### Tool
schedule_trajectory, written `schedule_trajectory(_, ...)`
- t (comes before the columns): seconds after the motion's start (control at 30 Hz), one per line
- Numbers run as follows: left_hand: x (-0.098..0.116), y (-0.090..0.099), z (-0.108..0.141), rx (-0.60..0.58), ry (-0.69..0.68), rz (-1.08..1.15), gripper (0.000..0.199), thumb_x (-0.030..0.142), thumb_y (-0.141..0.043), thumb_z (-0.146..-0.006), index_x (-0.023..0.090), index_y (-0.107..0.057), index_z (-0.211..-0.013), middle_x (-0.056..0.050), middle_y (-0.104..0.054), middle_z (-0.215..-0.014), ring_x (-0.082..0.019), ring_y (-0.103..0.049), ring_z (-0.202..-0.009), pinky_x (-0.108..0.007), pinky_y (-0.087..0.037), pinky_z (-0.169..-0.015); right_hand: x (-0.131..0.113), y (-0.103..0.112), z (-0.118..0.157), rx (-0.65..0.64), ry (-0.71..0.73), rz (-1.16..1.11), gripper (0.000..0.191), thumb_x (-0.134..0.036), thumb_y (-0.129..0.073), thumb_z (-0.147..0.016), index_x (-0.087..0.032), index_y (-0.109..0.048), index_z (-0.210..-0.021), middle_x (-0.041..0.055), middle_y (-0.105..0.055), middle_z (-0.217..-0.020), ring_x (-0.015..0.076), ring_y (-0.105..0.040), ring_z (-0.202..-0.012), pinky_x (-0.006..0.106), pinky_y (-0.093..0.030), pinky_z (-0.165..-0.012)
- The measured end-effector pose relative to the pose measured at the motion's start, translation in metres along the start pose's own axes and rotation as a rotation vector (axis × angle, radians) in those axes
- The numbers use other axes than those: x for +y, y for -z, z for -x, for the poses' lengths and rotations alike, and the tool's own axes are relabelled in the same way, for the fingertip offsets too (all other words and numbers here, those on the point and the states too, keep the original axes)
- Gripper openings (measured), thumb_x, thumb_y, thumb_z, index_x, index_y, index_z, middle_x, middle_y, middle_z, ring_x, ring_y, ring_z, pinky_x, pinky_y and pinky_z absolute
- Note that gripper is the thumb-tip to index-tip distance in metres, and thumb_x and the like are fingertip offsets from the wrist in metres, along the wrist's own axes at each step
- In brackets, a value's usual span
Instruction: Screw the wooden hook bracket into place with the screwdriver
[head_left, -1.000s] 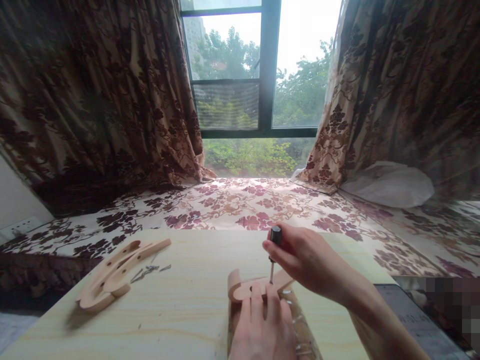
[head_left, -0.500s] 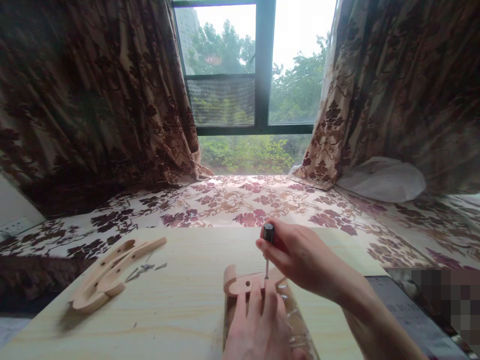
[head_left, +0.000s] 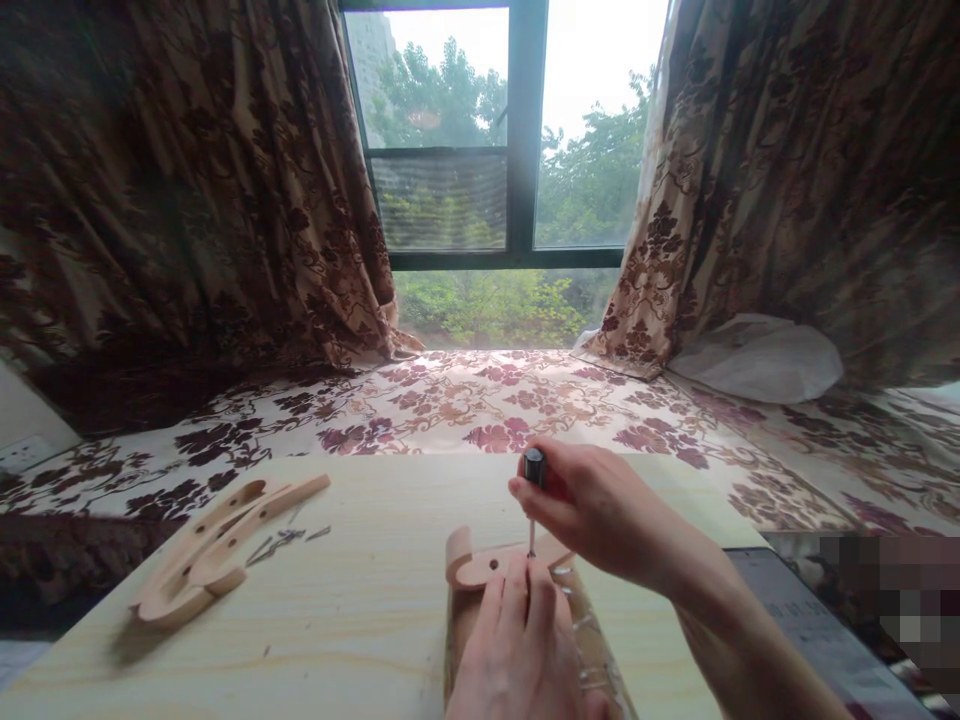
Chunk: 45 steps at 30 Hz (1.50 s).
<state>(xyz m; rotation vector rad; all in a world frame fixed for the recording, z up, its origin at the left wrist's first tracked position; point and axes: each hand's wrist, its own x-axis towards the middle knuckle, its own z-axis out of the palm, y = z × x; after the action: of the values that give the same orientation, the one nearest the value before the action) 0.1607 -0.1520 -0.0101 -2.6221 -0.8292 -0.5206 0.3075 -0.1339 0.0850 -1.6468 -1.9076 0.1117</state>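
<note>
My right hand (head_left: 592,505) is wrapped round the black handle of a screwdriver (head_left: 534,465). The screwdriver stands upright, its thin metal shaft pointing down at a pale wooden hook (head_left: 472,570) with a dark hole near its left end. My left hand (head_left: 517,640) presses its fingers on the front edge of this hook, close to the screwdriver's tip, and steadies it. Under the hook and my left hand lies a brown wooden board (head_left: 465,640) with shiny clear wrapping along its right side. The tip and any screw beneath it are hidden by my fingers.
Two more wooden hooks (head_left: 187,580) lie at the left of the pale wooden table (head_left: 360,640), beside several loose screws (head_left: 281,542). A grey screen device (head_left: 802,630) is at the right edge. Behind are a floral-covered sill (head_left: 480,400), curtains and a white plastic bag (head_left: 765,360).
The view has shifted very slightly. My left fingers have moved a little closer round the screwdriver's tip; my right hand keeps its grip on the handle.
</note>
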Motion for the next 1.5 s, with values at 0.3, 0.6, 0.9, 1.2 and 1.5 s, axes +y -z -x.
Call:
schedule_trajectory(0.3, 0.002, -0.003, 0.001, -0.021, 0.022, 0.039, 0.051, 0.05, -0.054, -0.084, 0.013, -0.058, -0.119, -0.013, -0.059, -0.127, -0.03, -0.049, -0.121, -0.038, -0.043, -0.101, 0.001, 0.001, 0.003, -0.042, 0.057, -0.022, 0.02, -0.03, -0.049, -0.087, -0.021, -0.042, -0.071, -0.0047, -0.047, -0.061, 0.0108, -0.039, -0.056, 0.025, -0.026, -0.054)
schedule_trajectory(0.6, 0.006, -0.007, 0.0, -0.066, 0.049, 0.041, 0.056, 0.052, -0.057, -0.081, 0.013, -0.058, -0.121, -0.015, -0.057, -0.128, -0.033, -0.048, -0.121, -0.04, -0.044, -0.1, 0.0, 0.006, 0.001, -0.043, 0.051, -0.049, 0.015, -0.03, -0.055, -0.084, -0.021, -0.049, -0.074, -0.0042, -0.052, -0.063, 0.0107, -0.043, -0.057, 0.024, -0.029, -0.054)
schedule_trajectory(0.9, 0.002, -0.011, 0.001, -0.076, -0.043, 0.046, 0.057, 0.051, -0.043, -0.087, 0.009, -0.054, -0.125, -0.019, -0.054, -0.129, -0.035, -0.047, -0.122, -0.043, -0.044, -0.099, 0.002, 0.0, 0.0, 0.032, -0.007, 0.056, 0.021, -0.033, -0.05, -0.088, -0.022, -0.041, -0.073, -0.0035, -0.05, -0.06, 0.0119, -0.042, -0.055, 0.025, -0.026, -0.055)
schedule_trajectory(1.2, 0.009, -0.02, 0.001, -0.044, 0.036, 0.089, 0.056, 0.05, -0.049, -0.083, 0.009, -0.058, -0.121, -0.019, -0.055, -0.127, -0.036, -0.047, -0.121, -0.047, -0.046, -0.097, -0.004, 0.001, 0.002, -0.004, 0.048, 0.053, 0.019, -0.03, -0.048, -0.088, -0.022, -0.041, -0.072, -0.0034, -0.052, -0.062, 0.0121, -0.044, -0.056, 0.025, -0.026, -0.055)
schedule_trajectory(1.5, 0.002, -0.002, 0.0, -0.082, -0.022, 0.075, 0.056, 0.05, -0.045, -0.088, 0.007, -0.056, -0.123, -0.021, -0.054, -0.129, -0.037, -0.048, -0.121, -0.045, -0.046, -0.098, -0.004, 0.004, 0.002, 0.006, 0.02, 0.039, 0.015, -0.034, -0.05, -0.088, -0.023, -0.05, -0.078, -0.0038, -0.056, -0.064, 0.0128, -0.047, -0.058, 0.024, -0.027, -0.055)
